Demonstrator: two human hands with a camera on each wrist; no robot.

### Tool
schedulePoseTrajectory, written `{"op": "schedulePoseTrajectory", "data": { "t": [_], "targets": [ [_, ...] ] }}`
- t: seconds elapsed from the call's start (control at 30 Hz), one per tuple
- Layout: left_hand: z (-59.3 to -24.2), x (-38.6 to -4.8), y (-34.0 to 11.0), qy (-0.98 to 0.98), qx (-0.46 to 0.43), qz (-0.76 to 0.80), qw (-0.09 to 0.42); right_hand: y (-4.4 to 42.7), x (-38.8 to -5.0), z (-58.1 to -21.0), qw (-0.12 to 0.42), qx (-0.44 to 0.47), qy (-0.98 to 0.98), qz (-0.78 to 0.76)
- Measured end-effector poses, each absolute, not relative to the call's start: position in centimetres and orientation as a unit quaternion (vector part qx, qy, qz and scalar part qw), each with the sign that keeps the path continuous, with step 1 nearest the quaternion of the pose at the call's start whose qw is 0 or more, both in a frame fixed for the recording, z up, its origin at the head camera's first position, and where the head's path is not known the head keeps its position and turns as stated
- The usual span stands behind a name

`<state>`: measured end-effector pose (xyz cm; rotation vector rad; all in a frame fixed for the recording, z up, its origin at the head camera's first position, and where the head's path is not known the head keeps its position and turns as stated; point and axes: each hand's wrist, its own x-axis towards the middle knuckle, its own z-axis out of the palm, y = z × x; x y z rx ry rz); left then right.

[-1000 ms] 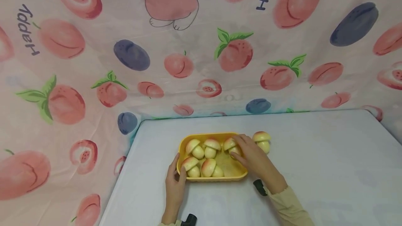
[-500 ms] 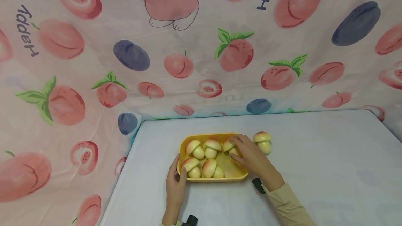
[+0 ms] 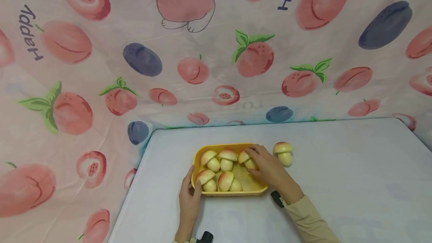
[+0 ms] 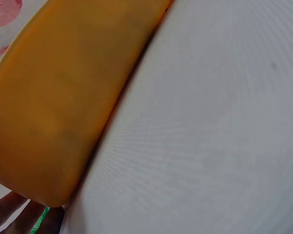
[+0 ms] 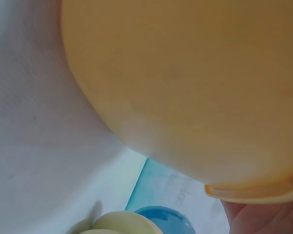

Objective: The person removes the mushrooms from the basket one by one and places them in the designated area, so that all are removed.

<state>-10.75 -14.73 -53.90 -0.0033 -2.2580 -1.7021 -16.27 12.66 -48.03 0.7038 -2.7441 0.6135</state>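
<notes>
In the head view a yellow tray (image 3: 233,193) holds several mushroom-shaped pieces with red-tinged caps, such as one at the front (image 3: 225,181). The left hand (image 3: 189,200) grips the tray's left end, thumb at the front corner and fingers behind. Inside the tray at the back right, the right hand (image 3: 271,166) pinches a mushroom piece (image 3: 249,162) between thumb and fingers. The left wrist view shows the tray's outer wall (image 4: 53,97) with fingers (image 4: 27,217) at its end. In the right wrist view the tray wall (image 5: 185,87) hides most of the right hand (image 5: 263,217).
Another mushroom piece (image 3: 284,154) stands on the white table (image 3: 354,183), just right of the tray and beyond the right hand. A fruit-printed cloth (image 3: 216,59) hangs behind the table and along its left side.
The right hand and the mushroom piece it pinches have shifted slightly left within the tray, and that piece's stem shows more. The left hand keeps its grip on the tray.
</notes>
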Motion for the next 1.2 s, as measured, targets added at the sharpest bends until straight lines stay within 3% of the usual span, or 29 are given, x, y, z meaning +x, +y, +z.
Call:
{"op": "schedulePoseTrajectory", "data": {
  "t": [0.67, 1.2],
  "targets": [
    [-53.66, -10.66, -14.66, -0.799, 0.015, -0.582, 0.148, 12.02, -16.39, -48.6, 0.146, 0.236, -0.939, 0.205],
    [-53.44, -10.64, -14.65, -0.797, 0.017, -0.587, 0.141, 11.81, -16.39, -48.82, 0.135, 0.242, -0.938, 0.211]
  ]
}}
